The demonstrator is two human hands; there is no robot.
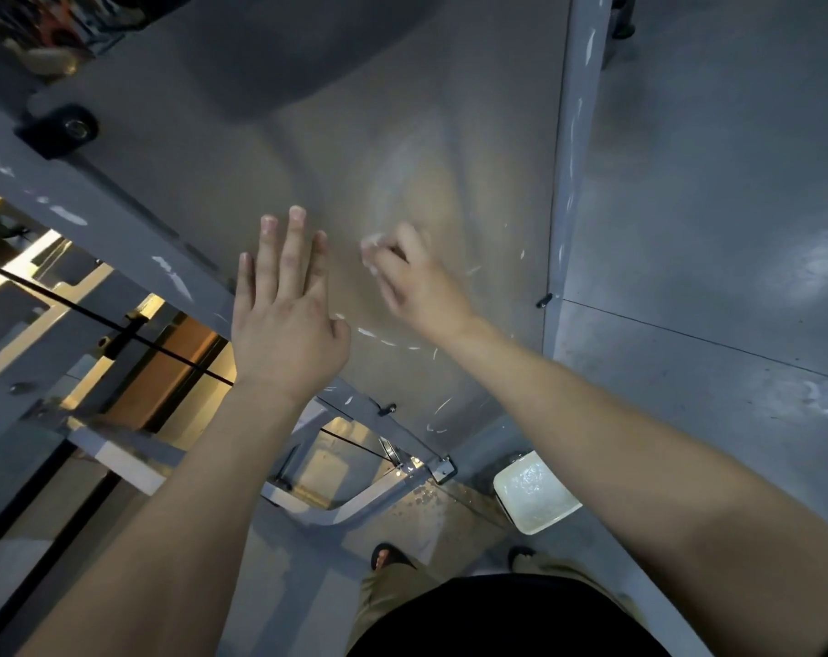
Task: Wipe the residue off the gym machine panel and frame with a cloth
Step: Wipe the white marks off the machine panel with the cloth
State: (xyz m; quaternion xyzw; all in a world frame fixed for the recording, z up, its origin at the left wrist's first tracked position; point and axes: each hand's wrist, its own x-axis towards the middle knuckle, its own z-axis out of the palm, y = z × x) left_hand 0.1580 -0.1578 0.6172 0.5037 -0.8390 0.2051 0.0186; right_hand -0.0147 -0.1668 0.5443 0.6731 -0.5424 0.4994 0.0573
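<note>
Two hands are up on the gym machine. Far left, a grey frame bar [94, 201] slants from upper left down toward the middle. It is flecked with white residue [172, 277], and a black knob [66, 130] sits on it near the top. Below the bar a thin black cable [70, 301] crosses the open inside of the machine. The left hand [284, 320] lies flat on the panel [355, 111] just beside the bar's edge, fingers straight and slightly spread, thumb out to the side, holding nothing. The panel is a wide, dull grey sheet filling the middle of the view, between the bar and the post. Just right of the left hand, the right hand [417, 286] is blurred. Its fingers are curled and pinch a small white cloth [372, 246] at the fingertips, against the panel. More short white streaks lie on the panel between and below the two hands, and lower down near its bottom edge. At the bottom, the person's feet [388, 557] show in dark sandals. Just right of them a white tub [535, 495] sits on the floor [711, 230], holding something pale and wet; I cannot tell what. Above the tub stands the grey post [573, 158], upright, with white streaks along it and a small black screw [544, 301] at its side. Grey floor fills the right.
</note>
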